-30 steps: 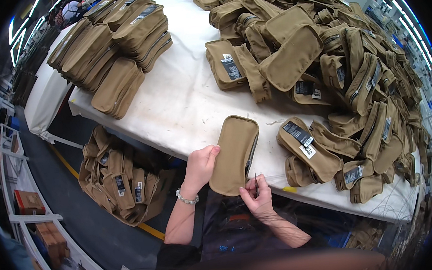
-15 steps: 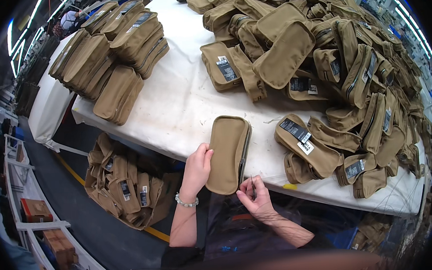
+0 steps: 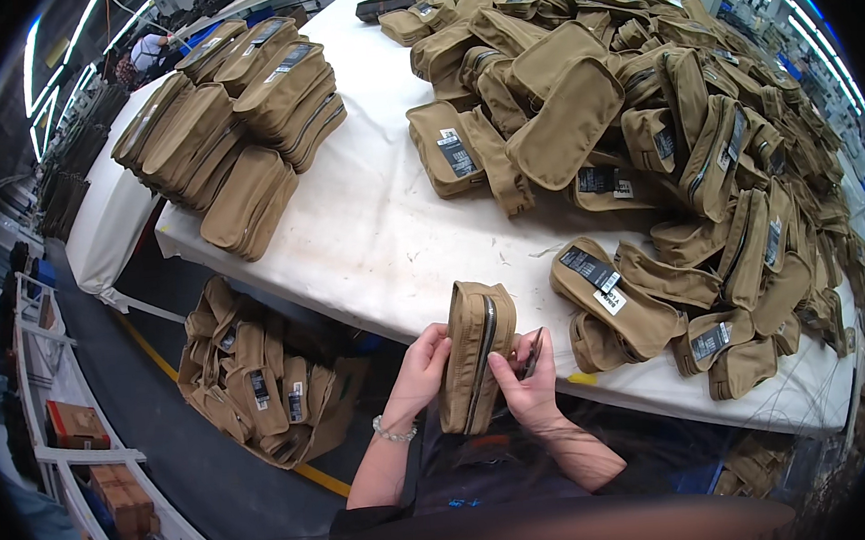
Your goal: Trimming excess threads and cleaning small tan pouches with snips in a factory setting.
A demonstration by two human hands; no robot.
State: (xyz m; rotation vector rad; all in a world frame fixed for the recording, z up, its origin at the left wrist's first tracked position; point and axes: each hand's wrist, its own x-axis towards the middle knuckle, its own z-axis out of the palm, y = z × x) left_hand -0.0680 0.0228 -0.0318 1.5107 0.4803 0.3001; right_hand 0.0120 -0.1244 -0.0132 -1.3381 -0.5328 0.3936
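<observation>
A tan zippered pouch [image 3: 462, 368] is held on edge at the near side of the table, its dark zipper turned toward me. My left hand [image 3: 422, 371] grips the pouch by its left side, fingers partly hidden behind it. On the other side, my right hand [image 3: 526, 379] presses its thumb against the pouch close to the zipper. Between that hand's curled fingers sits a small dark metal tool [image 3: 532, 353], slim like thread snips; most of it is covered.
A big heap of tan pouches [image 3: 572, 120] covers the table's right side, several with dark tags. Neat stacks of pouches [image 3: 193, 146] stand at the far left of the white table [image 3: 366, 174]. Below its edge, a box of pouches [image 3: 260, 382] rests on the floor beside a shelf rack [image 3: 85, 457].
The pouch has turned from its flat face to its zippered side and come a little nearer to me. My right hand has moved up along it, with its thumb now on the pouch.
</observation>
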